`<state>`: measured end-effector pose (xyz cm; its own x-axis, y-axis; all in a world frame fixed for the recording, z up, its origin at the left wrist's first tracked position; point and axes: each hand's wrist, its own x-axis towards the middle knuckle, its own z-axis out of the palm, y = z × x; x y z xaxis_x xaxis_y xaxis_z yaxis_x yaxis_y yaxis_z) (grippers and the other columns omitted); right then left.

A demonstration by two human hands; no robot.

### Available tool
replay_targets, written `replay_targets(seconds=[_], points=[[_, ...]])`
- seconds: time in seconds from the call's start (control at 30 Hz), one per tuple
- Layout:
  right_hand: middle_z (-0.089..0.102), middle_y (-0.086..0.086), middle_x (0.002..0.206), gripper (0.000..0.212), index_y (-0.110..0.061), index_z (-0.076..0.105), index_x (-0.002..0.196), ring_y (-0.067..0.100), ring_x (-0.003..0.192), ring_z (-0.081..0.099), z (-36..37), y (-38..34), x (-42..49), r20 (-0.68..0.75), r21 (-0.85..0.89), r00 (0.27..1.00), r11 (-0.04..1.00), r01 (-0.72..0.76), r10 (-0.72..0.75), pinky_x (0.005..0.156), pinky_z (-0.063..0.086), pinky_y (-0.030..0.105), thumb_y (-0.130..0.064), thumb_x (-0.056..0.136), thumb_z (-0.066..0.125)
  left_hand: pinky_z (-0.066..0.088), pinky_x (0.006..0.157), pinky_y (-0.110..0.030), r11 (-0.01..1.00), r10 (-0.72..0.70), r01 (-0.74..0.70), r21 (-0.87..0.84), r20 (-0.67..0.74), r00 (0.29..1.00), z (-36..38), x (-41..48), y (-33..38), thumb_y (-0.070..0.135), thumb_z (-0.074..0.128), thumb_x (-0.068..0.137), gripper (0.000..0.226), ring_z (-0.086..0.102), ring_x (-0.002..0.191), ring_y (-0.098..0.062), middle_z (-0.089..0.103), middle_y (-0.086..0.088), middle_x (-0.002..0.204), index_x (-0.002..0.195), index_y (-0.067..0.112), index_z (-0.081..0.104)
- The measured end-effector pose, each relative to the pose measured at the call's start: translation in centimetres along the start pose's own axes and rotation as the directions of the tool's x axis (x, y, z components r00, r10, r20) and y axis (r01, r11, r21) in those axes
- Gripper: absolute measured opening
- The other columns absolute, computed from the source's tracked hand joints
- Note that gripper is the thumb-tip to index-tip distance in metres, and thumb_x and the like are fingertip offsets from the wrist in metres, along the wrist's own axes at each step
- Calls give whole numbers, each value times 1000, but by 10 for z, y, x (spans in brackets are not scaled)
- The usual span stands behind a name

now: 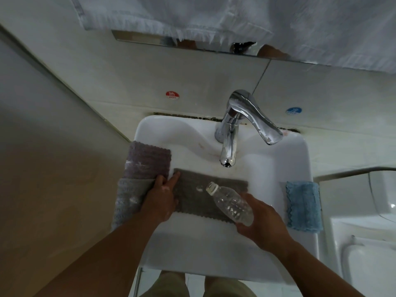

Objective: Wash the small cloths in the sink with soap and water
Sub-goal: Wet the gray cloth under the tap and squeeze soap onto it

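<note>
A grey cloth [199, 196] lies spread flat in the white sink [214, 249], with white soap blobs on it. My left hand [161, 198] presses on the cloth's left edge with straight fingers. My right hand [260, 221] grips a clear plastic bottle [230, 203], tilted with its white neck over the cloth. A purple cloth [147, 160] and a light grey cloth [128, 200] hang over the sink's left rim, both flecked with soap. A blue cloth [303, 205] drapes over the right rim.
A chrome tap [230, 144] with its lever [257, 118] swung right stands at the sink's back; no water runs. A hot sticker [172, 95] and a cold sticker [294, 110] mark the wall. White fabric [235, 18] hangs above. A toilet [364, 243] stands to the right.
</note>
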<state>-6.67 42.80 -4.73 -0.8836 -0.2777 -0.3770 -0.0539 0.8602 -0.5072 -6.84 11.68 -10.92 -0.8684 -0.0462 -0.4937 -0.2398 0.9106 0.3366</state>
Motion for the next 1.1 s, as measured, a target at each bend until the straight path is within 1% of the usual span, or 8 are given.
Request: replay_targets(seconds=[0.1, 0.2, 0.33, 0.47, 0.6, 0.83, 0.93, 1.1], points=[[69, -10, 115, 76, -39, 48, 138, 10, 95, 64, 2, 0, -3, 76, -71, 996, 997, -36, 41, 80, 51, 23, -46, 70, 79, 41, 111, -35, 1000, -4, 4, -26, -5, 1000, -1, 0, 1, 27, 72, 89, 91, 52, 121, -28, 26, -12, 143, 159, 35, 14], [68, -12, 112, 74, -44, 43, 136, 8, 91, 62, 3, -1, -4, 119, -124, 989, 990, -67, 82, 81, 53, 24, -49, 70, 77, 39, 112, -34, 999, 1, -2, -36, -12, 1000, -2, 0, 3, 26, 72, 89, 90, 51, 122, -27, 26, -10, 141, 159, 34, 15], [68, -11, 109, 78, -46, 37, 136, 10, 89, 63, 5, -2, -3, 107, -163, 989, 983, -86, 104, 82, 57, 30, -52, 68, 74, 39, 111, -32, 1000, 7, -7, -23, -8, 1000, -4, -1, 4, 27, 71, 89, 92, 51, 120, -26, 28, -11, 139, 159, 34, 12], [67, -11, 106, 75, -46, 38, 135, 10, 87, 62, 4, -3, -3, 110, -186, 988, 979, -86, 107, 80, 56, 29, -51, 68, 73, 35, 114, -32, 999, 28, -29, 30, 7, 1000, -5, -3, 5, 30, 67, 92, 90, 43, 130, -26, 31, -12, 139, 160, 31, 8], [67, -11, 106, 76, -46, 37, 135, 9, 87, 62, 3, -4, -3, 121, -207, 986, 975, -84, 110, 81, 56, 29, -51, 69, 73, 40, 111, -33, 999, 6, -5, -37, 3, 1000, -4, -2, 4, 28, 71, 89, 91, 52, 121, -27, 26, -11, 142, 160, 34, 12], [67, -10, 108, 72, -44, 39, 136, 10, 89, 61, 0, -2, -4, 123, -240, 987, 968, -67, 99, 81, 54, 27, -52, 72, 71, 42, 110, -33, 997, -7, 6, -71, -13, 1000, -5, -4, 5, 24, 74, 87, 92, 55, 114, -26, 28, -7, 135, 159, 34, 19], [67, -10, 106, 72, -44, 41, 136, 10, 86, 60, -1, -2, -5, 113, -234, 990, 971, -54, 83, 76, 51, 25, -51, 72, 72, 42, 110, -33, 998, -7, 6, -59, -9, 1000, -6, -3, 6, 25, 74, 87, 92, 55, 114, -26, 29, -7, 135, 159, 34, 17], [69, -9, 107, 71, -41, 46, 134, 10, 88, 61, -1, -1, -8, 74, -164, 997, 986, -22, 35, 77, 50, 25, -47, 69, 75, 41, 111, -34, 997, -8, 8, -80, -6, 1000, -5, -3, 6, 25, 74, 87, 92, 52, 119, -29, 29, -8, 138, 159, 33, 18]])
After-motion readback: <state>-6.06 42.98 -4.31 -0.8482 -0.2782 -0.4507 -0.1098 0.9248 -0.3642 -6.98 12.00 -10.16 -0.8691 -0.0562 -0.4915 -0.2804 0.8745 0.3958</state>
